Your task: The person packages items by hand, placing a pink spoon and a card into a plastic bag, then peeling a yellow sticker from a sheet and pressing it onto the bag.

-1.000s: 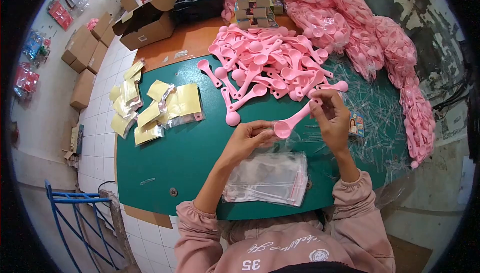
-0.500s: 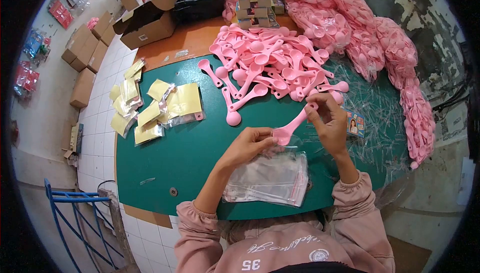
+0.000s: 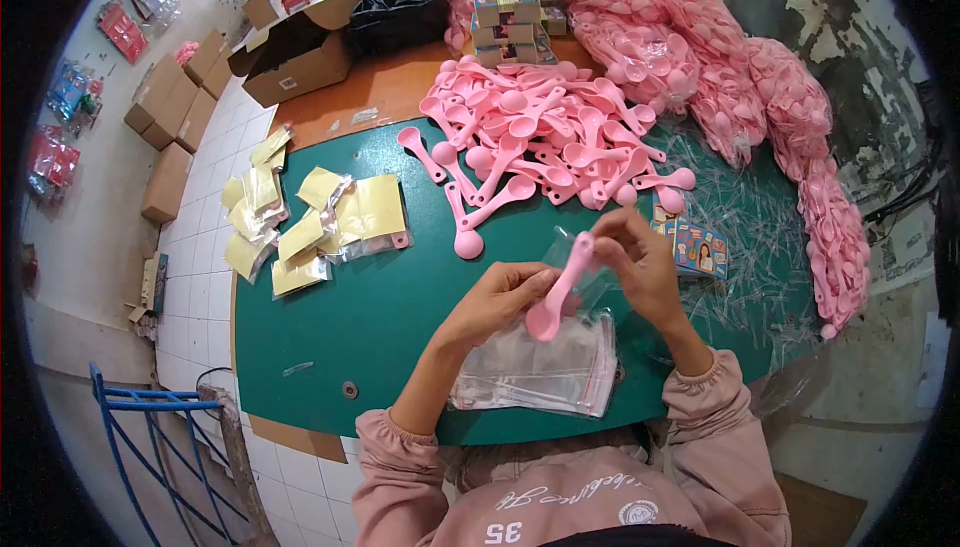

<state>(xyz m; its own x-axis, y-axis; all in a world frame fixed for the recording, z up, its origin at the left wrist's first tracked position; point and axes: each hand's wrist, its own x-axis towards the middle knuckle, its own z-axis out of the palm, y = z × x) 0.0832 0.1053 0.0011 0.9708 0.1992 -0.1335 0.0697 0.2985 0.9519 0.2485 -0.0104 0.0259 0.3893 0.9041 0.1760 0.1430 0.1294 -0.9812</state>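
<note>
A pink spoon (image 3: 556,299) hangs bowl-down between my hands, above a stack of clear plastic bags (image 3: 530,367). My right hand (image 3: 637,257) pinches its handle end. My left hand (image 3: 502,299) is closed, thumb against fingers, beside the spoon; a clear bag (image 3: 590,287) extends from it behind the spoon. The exact grip on the bag is partly hidden. Beyond my hands lies a big heap of pink spoons (image 3: 550,127). Right of my right hand sit printed cards (image 3: 703,251).
Packets with yellow cards (image 3: 370,209) lie on the green table (image 3: 330,347) at left. Bagged pink spoons (image 3: 720,77) line the right side, near scattered clear plastic strips (image 3: 750,237). An open cardboard box (image 3: 300,67) and card stacks (image 3: 507,9) stand at the back.
The spoon has moved down and left, now more upright with its bowl lower. My right hand has shifted left and down with it. More of the clear bag shows behind the spoon.
</note>
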